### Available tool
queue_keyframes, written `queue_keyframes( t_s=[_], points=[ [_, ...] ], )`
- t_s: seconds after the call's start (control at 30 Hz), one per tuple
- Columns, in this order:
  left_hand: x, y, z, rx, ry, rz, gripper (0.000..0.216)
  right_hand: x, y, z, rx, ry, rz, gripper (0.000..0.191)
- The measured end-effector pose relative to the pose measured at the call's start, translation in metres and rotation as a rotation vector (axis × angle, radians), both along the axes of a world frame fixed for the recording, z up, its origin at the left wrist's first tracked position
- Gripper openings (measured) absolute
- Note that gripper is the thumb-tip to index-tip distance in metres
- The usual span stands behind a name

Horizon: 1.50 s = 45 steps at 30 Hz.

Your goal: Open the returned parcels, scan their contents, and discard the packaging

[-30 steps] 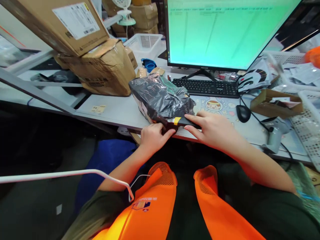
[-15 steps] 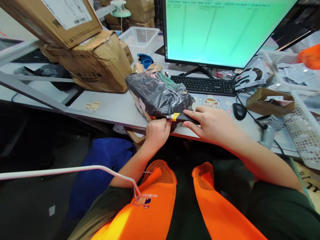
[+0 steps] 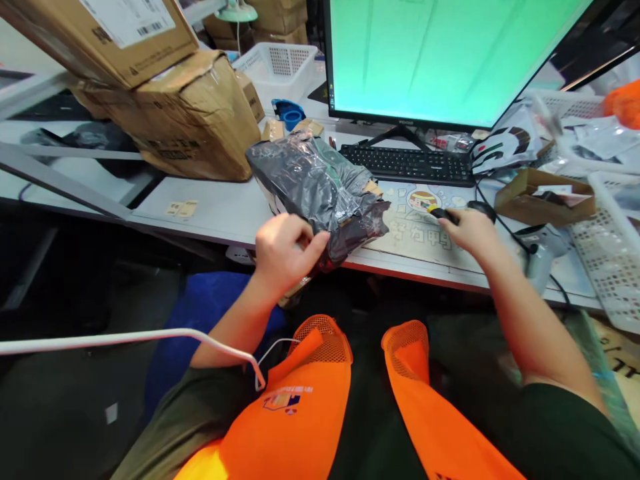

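A package wrapped in black plastic (image 3: 310, 180) lies at the desk's front edge, its right end torn and ragged. Some brown cardboard shows through at that end. My left hand (image 3: 284, 253) is closed on the plastic at the near side of the package. Well to the right, over the printed desk mat (image 3: 410, 250), my right hand (image 3: 473, 233) grips a black and yellow utility knife (image 3: 442, 214). The knife points left, and its blade cannot be made out. A black mouse (image 3: 483, 211) sits just behind my right hand.
A monitor (image 3: 440, 60) and black keyboard (image 3: 410, 164) stand behind the package. Cardboard boxes (image 3: 200, 120) are stacked at left. To the right are a small open carton (image 3: 543, 200), a handheld scanner (image 3: 540, 250) and white baskets (image 3: 607, 250). A white cable (image 3: 125, 340) crosses at lower left.
My right hand has moved right, away from the package, carrying the utility knife. My left hand has shifted slightly left and now grips the plastic. The torn end looks more opened up.
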State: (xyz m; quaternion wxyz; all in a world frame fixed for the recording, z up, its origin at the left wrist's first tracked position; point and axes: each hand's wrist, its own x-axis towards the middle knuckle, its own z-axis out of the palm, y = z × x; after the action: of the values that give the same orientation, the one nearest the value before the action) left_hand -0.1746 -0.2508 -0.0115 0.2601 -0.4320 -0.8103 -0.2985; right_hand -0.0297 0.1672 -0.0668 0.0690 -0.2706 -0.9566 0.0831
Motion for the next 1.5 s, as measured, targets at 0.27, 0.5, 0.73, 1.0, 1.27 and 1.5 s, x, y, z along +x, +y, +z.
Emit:
queue_keyframes(
  t_s=[0.27, 0.5, 0.73, 1.0, 1.27, 1.5],
  points=[
    [-0.043, 0.069, 0.078, -0.891, 0.03, -0.175, 0.036, -0.032, -0.161, 0.011, -0.199, 0.584, 0.356, 0.068],
    [-0.066, 0.053, 0.079, -0.782, 0.165, -0.264, 0.038, -0.052, -0.223, 0.015, 0.021, 0.467, 0.517, 0.048],
    [-0.133, -0.008, 0.096, -0.687, 0.222, 0.019, 0.044, -0.004, -0.216, -0.024, 0.09, 0.415, 0.956, 0.045],
    [-0.106, 0.008, 0.084, -0.462, 0.218, 0.048, 0.026, -0.004, -0.238, -0.024, 0.006, 0.52, 0.957, 0.042],
    [-0.014, 0.032, 0.089, -0.907, 0.226, 0.026, 0.047, -0.033, -0.197, 0.03, -0.097, 0.83, 0.523, 0.02],
    [-0.022, 0.041, 0.093, -1.013, 0.312, -0.123, 0.027, -0.042, -0.222, 0.013, 0.008, 0.669, 0.582, 0.037]
  ],
)
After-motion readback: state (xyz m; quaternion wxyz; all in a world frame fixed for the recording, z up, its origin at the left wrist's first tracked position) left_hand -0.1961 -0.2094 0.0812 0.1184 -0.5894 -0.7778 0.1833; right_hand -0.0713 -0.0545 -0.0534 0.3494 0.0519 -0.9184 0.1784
